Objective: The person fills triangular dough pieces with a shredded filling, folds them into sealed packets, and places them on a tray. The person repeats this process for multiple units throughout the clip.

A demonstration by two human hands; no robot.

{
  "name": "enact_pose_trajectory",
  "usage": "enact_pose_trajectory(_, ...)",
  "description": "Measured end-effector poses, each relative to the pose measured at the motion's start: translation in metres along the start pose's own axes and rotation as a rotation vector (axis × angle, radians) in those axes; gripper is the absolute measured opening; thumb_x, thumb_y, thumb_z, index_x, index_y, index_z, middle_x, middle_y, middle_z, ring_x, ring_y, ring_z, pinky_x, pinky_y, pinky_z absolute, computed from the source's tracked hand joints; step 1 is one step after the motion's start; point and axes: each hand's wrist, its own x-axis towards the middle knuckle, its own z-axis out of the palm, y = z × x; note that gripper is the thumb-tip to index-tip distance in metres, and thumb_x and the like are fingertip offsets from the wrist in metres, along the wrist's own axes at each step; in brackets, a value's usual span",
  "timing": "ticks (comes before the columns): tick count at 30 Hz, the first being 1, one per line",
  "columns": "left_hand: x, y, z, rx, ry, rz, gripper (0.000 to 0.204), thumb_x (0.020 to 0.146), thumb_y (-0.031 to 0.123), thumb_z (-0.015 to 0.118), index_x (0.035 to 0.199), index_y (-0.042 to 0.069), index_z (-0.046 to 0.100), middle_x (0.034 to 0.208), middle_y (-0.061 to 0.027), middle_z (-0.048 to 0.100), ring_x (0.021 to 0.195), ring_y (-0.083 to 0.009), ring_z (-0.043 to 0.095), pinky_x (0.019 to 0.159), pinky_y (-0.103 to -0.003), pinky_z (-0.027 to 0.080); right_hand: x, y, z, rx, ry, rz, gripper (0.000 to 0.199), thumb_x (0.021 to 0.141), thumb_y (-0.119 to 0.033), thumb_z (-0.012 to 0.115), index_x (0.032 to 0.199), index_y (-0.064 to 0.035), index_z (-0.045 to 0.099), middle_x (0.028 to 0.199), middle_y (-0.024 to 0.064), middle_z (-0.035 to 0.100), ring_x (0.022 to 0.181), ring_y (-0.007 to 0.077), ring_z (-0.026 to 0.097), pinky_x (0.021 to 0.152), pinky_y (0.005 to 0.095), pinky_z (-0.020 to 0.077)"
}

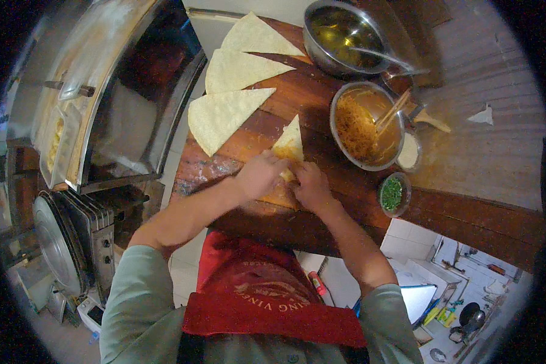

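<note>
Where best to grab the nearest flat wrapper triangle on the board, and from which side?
Probably the wide curved edge of the nearest wrapper triangle, at its lower left end by the wooden board edge. It lies flat, tip pointing right toward the noodle bowl; the left hand is closest. Pinch and peel up from the left.

Bowls (pixel 365 124) crowd right; wrappers (pixel 224 115) left

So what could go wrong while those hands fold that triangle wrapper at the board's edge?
Both hands, left hand and right hand, press the triangular wrapper close to the near edge of the wooden board, so filling could spill to the floor. The thin sheet may tear under pressure. The small bowl of chopped greens also sits near the edge and might get knocked off.
</note>
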Motion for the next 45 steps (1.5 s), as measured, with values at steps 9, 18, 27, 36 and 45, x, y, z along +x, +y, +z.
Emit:
enact_pose_trajectory(9,-0.038,0.014,0.036,0.012,0.173,-0.017,0.041,0.077,0.013,0.068,0.116,0.005,0.060,0.108,-0.0183,0.058,0.099,-0.0375,0.059,0.083,-0.043,0.051,-0.004,-0.005,-0.013,0.235,-0.374,0.250,0.037,0.078,-0.016,0.069,0.112,-0.0015,0.065,0.104,0.0225,0.066,0.097,0.0390,0.063,0.085,0.0452,0.0501)
enact_pose_trajectory(18,-0.038,0.018,0.005,0.021,0.248,-0.082,0.035,0.073,0.011,0.073,0.107,0.005,0.068,0.103,-0.0181,0.063,0.100,-0.0386,0.058,0.086,-0.047,0.049,-0.043,-0.019,0.001,-0.304,0.137,-0.224,0.040,0.073,-0.022,0.071,0.109,-0.0058,0.064,0.114,0.0122,0.061,0.107,0.0335,0.055,0.083,0.0492,0.0444)
enact_pose_trajectory(27,-0.029,0.013,0.020,-0.120,0.208,-0.172,0.025,0.074,0.011,0.075,0.096,0.003,0.066,0.098,-0.0214,0.063,0.097,-0.0423,0.058,0.083,-0.048,0.049,-0.021,-0.005,-0.007,-0.123,0.011,-0.182,0.041,0.069,-0.020,0.074,0.106,-0.0079,0.065,0.118,0.0089,0.061,0.112,0.0306,0.052,0.090,0.0479,0.0395)
enact_pose_trajectory(36,-0.013,-0.012,0.007,-0.345,0.143,-0.239,0.024,0.074,0.022,0.075,0.091,0.006,0.069,0.099,-0.0166,0.062,0.096,-0.0403,0.057,0.080,-0.047,0.048,0.024,0.014,-0.026,0.026,-0.354,-0.041,0.039,0.071,-0.027,0.078,0.105,-0.0092,0.070,0.112,0.0110,0.066,0.106,0.0313,0.057,0.091,0.0422,0.0453)
enact_pose_trajectory(45,-0.029,0.004,0.029,0.199,0.363,0.162,0.036,0.075,0.021,0.070,0.106,0.004,0.064,0.097,-0.0124,0.059,0.097,-0.0327,0.054,0.083,-0.043,0.045,0.039,0.011,-0.039,0.123,-0.467,0.074,0.042,0.073,-0.024,0.077,0.110,-0.0065,0.068,0.112,0.0140,0.065,0.106,0.0332,0.058,0.091,0.0423,0.0465)
